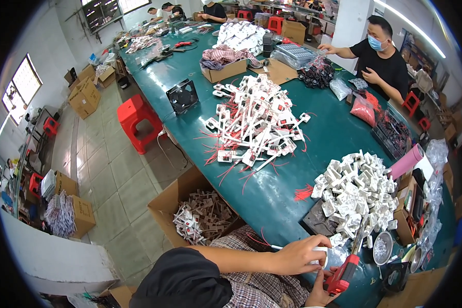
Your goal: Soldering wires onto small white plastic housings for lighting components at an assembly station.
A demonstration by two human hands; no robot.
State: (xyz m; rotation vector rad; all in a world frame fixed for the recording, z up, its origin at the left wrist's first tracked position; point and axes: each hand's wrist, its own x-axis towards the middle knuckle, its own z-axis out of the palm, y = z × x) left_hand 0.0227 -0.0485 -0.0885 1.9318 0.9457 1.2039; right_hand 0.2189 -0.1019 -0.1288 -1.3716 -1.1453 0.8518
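Note:
Near the table's front edge, my left hand (pixel 299 255) is closed around a small white plastic housing (pixel 322 261). A white cable (pixel 276 247) with red wire ends sticks out to its left. My right hand (pixel 321 291) is closed beside it, on a red and black electric screwdriver (pixel 344 273) whose long metal shaft points away from me. The right thumb is close to the housing; whether it touches is unclear. Just beyond lies a heap of white plastic housings (pixel 351 192). A metal bowl (pixel 382 248) of small shiny pieces stands right of the screwdriver.
Mid-table lies a big pile of white cabled parts (pixel 256 123); a black fan (pixel 182 96) stands left of it. A cardboard box (pixel 177 197) of parts sits below the table edge, near a red stool (pixel 137 123). A masked co-worker (pixel 382 61) is across the table.

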